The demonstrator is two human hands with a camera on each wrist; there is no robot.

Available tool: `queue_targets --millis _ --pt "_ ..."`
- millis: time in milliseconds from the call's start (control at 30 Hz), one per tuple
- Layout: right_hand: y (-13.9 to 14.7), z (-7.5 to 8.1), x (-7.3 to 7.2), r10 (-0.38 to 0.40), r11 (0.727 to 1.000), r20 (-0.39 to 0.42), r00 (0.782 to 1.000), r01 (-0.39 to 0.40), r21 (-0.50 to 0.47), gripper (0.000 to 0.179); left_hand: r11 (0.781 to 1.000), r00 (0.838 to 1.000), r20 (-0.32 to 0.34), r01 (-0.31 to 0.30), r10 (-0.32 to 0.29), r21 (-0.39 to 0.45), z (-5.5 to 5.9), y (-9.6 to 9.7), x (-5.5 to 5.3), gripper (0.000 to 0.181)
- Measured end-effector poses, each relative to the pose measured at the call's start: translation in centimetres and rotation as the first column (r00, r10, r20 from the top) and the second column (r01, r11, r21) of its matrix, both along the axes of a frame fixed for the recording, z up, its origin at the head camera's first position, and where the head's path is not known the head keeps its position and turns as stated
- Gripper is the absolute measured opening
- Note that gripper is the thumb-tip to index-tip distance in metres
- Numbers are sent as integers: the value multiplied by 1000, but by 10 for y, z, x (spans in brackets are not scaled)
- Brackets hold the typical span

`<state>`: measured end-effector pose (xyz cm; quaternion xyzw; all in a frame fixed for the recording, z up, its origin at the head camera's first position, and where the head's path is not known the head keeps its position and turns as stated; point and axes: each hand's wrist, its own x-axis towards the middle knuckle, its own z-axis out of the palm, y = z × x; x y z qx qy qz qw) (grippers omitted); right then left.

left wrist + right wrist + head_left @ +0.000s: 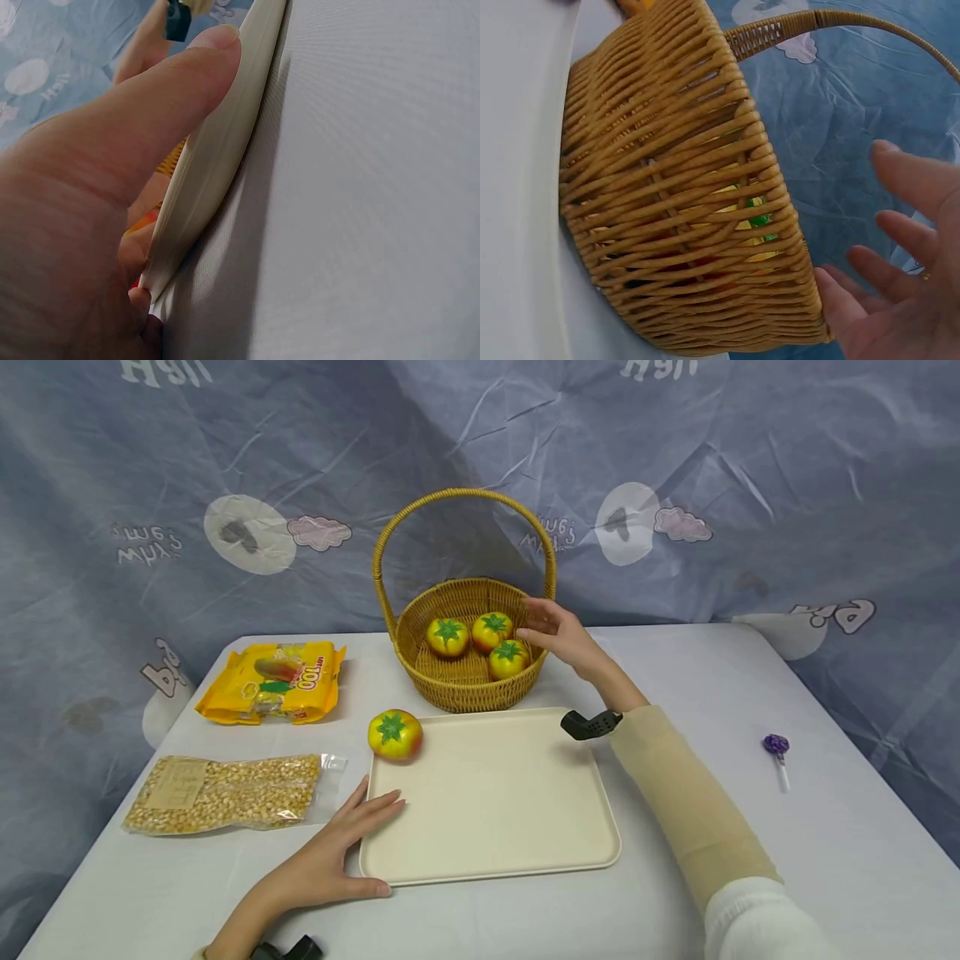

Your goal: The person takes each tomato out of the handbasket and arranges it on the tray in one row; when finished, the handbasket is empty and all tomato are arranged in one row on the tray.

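A wicker basket [468,697] with a tall arched handle holds three yellow-red tomatoes [447,637] with green leafy tops. My right hand [558,635] is at the basket's right rim, fingers loosely bent, with nothing in its grasp. In the right wrist view, a fingertip is right at the woven rim [780,187]. A cream rectangular tray [491,802] lies in front of the basket. One more tomato [395,735] sits at its back left corner. My left hand [330,860] spreads over the tray's left side, fingers across the rim and thumb [187,82] along the front edge.
To the left lie a yellow snack packet [277,681] and a clear bag of corn kernels [232,793]. A purple lollipop [777,752] is far off on the right of the white table [690,693]. A printed blue-grey cloth [450,435] hangs behind.
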<state>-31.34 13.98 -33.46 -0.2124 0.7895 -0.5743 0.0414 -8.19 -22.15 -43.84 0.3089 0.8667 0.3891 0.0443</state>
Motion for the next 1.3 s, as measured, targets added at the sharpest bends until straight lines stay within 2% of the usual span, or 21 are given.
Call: queue_targets --millis 100,200,367,533,833,1300 --pt "-1 6 -3 15 989 26 1000 -18 144 58 1000 1000 3 1 -1 0 0 0 0 87" --pt "-3 11 -8 41 962 45 998 -52 267 58 1000 1000 1 -2 2 0 0 0 0 87" --pt "-10 15 -12 89 914 61 994 -106 391 57 1000 1000 -4 -3 3 -5 -1 0 0 87" --pt "-19 13 -13 138 878 45 989 -143 456 55 1000 1000 -15 5 -5 -9 -2 0 0 87" --pt "-31 12 -8 204 798 -26 979 -150 584 56 1000 1000 -18 -2 2 -20 -2 -1 0 87" --pt "-34 10 -15 281 699 -12 960 -196 687 57 1000 1000 -13 -8 8 -29 -1 0 1 87"
